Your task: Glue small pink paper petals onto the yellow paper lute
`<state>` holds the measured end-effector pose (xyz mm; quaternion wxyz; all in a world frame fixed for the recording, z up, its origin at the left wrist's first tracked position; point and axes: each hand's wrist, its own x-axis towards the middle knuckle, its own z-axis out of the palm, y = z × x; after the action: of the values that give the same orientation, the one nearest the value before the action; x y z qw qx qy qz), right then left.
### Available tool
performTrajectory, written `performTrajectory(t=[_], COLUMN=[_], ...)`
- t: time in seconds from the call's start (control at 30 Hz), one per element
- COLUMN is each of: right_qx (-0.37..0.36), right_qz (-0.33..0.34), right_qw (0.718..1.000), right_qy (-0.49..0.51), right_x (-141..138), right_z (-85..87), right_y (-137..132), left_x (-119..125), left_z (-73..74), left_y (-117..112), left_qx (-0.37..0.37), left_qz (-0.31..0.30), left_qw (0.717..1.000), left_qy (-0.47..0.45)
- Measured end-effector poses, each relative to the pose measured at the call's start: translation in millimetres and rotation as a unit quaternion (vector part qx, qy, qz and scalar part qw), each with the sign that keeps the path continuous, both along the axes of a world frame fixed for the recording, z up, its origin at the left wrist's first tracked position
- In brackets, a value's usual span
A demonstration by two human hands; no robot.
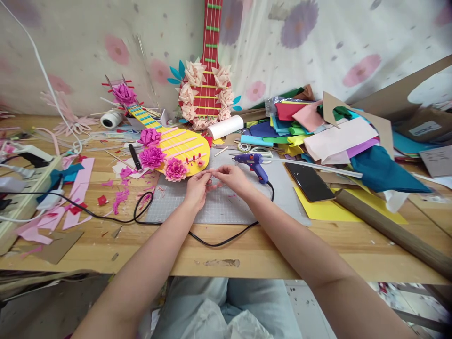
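Observation:
My left hand (197,187) and my right hand (231,180) meet fingertip to fingertip above a grey cutting mat (226,207). Both hands are closed in a pinch on something tiny that I cannot make out. Just beyond them lies a yellow paper guitar (183,148) with magenta paper flowers (152,157) stuck to its body. A blue glue gun (252,163) rests on the mat right behind my right hand, its black cable (212,241) looping toward the table edge.
A red paper guitar (208,89) with cream flowers leans on the back wall. Heaped coloured felt sheets (318,132), a black phone (310,181), yellow paper and a cardboard tube (391,230) fill the right. Pink scraps (70,197) and cables litter the left.

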<state>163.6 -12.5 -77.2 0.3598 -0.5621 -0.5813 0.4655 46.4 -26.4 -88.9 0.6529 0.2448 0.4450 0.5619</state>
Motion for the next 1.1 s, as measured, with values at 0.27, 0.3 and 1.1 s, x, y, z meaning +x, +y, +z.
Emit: performTrajectory(t=[0.27, 0.3, 1.1], right_qx=[-0.054, -0.065, -0.112], right_qz=[-0.008, 0.002, 0.112], right_qw=[0.995, 0.995, 0.984], right_qy=[0.082, 0.079, 0.08], right_x=[3, 3, -8], right_z=[9.6, 9.3, 2.6], right_y=[7, 9, 24], left_x=[-8, -12, -100], left_z=[9.4, 11.9, 60.8], left_y=[-10, -11, 43], left_qx=[0.097, 0.131, 0.309], left_qz=[0.016, 0.025, 0.11], left_qw=[0.983, 0.974, 0.701], left_qy=[0.157, 0.182, 0.633])
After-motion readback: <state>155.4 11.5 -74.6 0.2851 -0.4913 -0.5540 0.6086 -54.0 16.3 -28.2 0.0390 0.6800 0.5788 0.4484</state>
